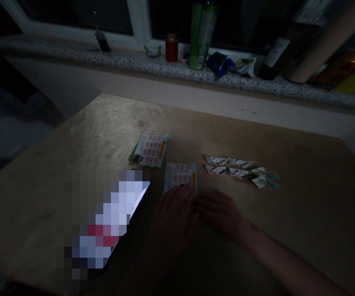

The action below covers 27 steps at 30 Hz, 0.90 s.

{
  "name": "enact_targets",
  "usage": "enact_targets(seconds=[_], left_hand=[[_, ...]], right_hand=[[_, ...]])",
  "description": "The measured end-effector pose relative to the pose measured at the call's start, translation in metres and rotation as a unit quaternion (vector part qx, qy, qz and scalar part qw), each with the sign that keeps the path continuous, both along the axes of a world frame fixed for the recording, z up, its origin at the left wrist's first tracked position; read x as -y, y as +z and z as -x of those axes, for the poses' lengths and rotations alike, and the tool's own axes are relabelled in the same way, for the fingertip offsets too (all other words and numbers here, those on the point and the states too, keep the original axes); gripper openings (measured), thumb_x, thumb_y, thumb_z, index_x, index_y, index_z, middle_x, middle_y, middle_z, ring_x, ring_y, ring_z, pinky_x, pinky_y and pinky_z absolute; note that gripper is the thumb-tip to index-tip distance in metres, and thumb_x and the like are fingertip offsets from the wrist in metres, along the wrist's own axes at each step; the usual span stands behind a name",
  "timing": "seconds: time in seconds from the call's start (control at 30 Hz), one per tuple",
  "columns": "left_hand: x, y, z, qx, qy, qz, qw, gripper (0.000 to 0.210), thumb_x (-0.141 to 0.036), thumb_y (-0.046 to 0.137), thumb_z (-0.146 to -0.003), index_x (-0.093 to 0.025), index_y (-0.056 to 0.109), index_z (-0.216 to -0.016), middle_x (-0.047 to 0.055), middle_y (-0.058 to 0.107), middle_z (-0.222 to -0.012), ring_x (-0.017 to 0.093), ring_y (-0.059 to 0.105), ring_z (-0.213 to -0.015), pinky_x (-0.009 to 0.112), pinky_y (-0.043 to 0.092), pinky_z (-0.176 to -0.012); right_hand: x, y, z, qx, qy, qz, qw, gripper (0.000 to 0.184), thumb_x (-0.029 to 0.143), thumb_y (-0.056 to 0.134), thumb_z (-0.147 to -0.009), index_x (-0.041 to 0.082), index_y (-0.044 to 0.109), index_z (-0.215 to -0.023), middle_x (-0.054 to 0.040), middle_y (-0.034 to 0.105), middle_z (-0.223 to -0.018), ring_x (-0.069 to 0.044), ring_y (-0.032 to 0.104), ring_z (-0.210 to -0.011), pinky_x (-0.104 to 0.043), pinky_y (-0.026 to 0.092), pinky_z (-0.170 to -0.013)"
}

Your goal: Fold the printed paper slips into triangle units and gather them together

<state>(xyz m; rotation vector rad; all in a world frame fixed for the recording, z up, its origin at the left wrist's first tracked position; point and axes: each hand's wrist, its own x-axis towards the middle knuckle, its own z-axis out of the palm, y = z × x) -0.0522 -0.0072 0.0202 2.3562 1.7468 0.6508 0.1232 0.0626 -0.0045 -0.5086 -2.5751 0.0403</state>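
Note:
A printed card (180, 174) with rows of red print lies flat on the table. My left hand (176, 209) rests over its near edge, fingers stretched forward and fairly flat on the card. Beside it, at the card's near right corner, is my right hand (219, 207), its fingers pressed together and pointing left. Its fingertips meet the left hand, and dim light hides what is between them. A small stack of similar cards (151, 149) sits beyond to the left. Several folded paper triangles (239, 172) stand in two rows on the right.
A lit phone (116, 218), partly pixelated, lies left of my hands on the wooden table (72, 152). Along the speckled windowsill (128, 61) stand a red candle jar (171, 49), a green bottle (200, 39), a blue wrapper (220, 63) and a dark bottle (274, 57).

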Motion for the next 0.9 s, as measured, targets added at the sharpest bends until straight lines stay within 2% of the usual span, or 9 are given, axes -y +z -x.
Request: enact_targets(seconds=[0.07,0.17,0.3,0.5,0.73,0.9], left_hand=[[-0.001,-0.008,0.001,-0.042,0.009,0.006,0.999,0.047,-0.031,0.046,-0.092,-0.012,0.039,-0.134,0.014,0.039,-0.143,0.028,0.033,-0.132,0.048,0.033,-0.105],[0.000,-0.016,0.000,-0.089,-0.015,0.025,0.996,0.060,-0.040,0.044,-0.092,-0.009,0.029,-0.141,0.016,0.026,-0.150,0.029,0.020,-0.138,0.050,0.027,-0.108],[0.003,-0.018,-0.002,-0.109,-0.043,0.042,0.992,0.070,-0.050,0.044,-0.089,-0.010,0.024,-0.143,0.015,0.019,-0.152,0.030,0.014,-0.139,0.051,0.024,-0.109],[0.007,-0.017,-0.006,-0.123,-0.073,0.031,0.989,0.076,-0.056,0.047,-0.086,-0.014,0.024,-0.144,0.015,0.021,-0.152,0.030,0.017,-0.139,0.053,0.022,-0.109],[0.006,-0.014,-0.010,-0.128,-0.141,0.045,0.981,0.073,-0.059,0.043,-0.086,-0.017,0.025,-0.144,0.012,0.025,-0.151,0.029,0.019,-0.139,0.052,0.016,-0.111],[0.008,-0.016,-0.015,-0.126,-0.150,0.040,0.980,0.080,-0.062,0.047,-0.082,-0.020,0.023,-0.145,0.012,0.024,-0.151,0.032,0.022,-0.137,0.053,0.019,-0.109]], right_hand=[[0.003,0.001,-0.005,0.006,-0.003,-0.004,1.000,0.021,0.018,0.045,-0.093,0.017,0.066,-0.093,-0.0048,0.072,-0.100,-0.018,0.063,-0.088,-0.031,0.047,-0.068],[0.007,0.000,-0.014,0.005,-0.004,-0.004,1.000,0.021,0.019,0.045,-0.094,0.018,0.066,-0.095,-0.0045,0.072,-0.103,-0.018,0.063,-0.091,-0.031,0.047,-0.069],[0.013,-0.001,-0.025,0.002,-0.001,0.007,1.000,0.020,0.020,0.046,-0.094,0.017,0.066,-0.097,-0.0058,0.072,-0.104,-0.019,0.064,-0.093,-0.031,0.050,-0.069],[0.028,-0.002,-0.046,-0.016,0.006,0.052,0.999,0.019,0.017,0.048,-0.091,0.016,0.064,-0.102,-0.0072,0.071,-0.105,-0.018,0.062,-0.106,-0.033,0.054,-0.080],[0.047,0.005,-0.070,-0.028,0.004,0.085,0.996,0.020,0.015,0.047,-0.092,0.013,0.064,-0.102,-0.0097,0.071,-0.105,-0.020,0.063,-0.104,-0.036,0.057,-0.079],[0.061,0.003,-0.086,-0.034,-0.027,0.101,0.994,0.018,0.016,0.051,-0.090,0.015,0.064,-0.103,-0.0070,0.071,-0.105,-0.017,0.062,-0.106,-0.033,0.055,-0.082]])
